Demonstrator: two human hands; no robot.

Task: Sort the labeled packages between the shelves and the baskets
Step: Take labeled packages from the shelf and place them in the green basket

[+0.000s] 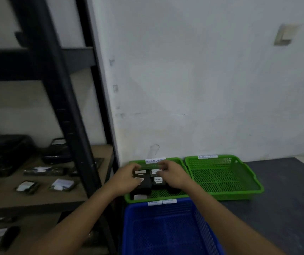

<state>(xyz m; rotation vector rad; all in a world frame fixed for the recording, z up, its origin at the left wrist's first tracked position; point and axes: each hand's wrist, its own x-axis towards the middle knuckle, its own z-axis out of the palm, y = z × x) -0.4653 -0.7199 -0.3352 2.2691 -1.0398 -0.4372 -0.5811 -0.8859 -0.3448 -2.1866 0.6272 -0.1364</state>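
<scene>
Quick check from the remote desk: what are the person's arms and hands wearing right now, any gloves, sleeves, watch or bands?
Nothing is worn on what shows. The left hand and right hand are bare, with no gloves, and no rings or marks can be made out on the fingers in this blurred view. Both forearms are uncovered to the frame's bottom edge: no sleeves, watch, wristband or cables in view.

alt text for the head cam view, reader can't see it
Both hands, left hand and right hand, reach into the left green basket, handling black packages with white labels. An empty right green basket sits beside it, a blue basket nearer, and a dark shelf unit holding more packages stands left.
</scene>
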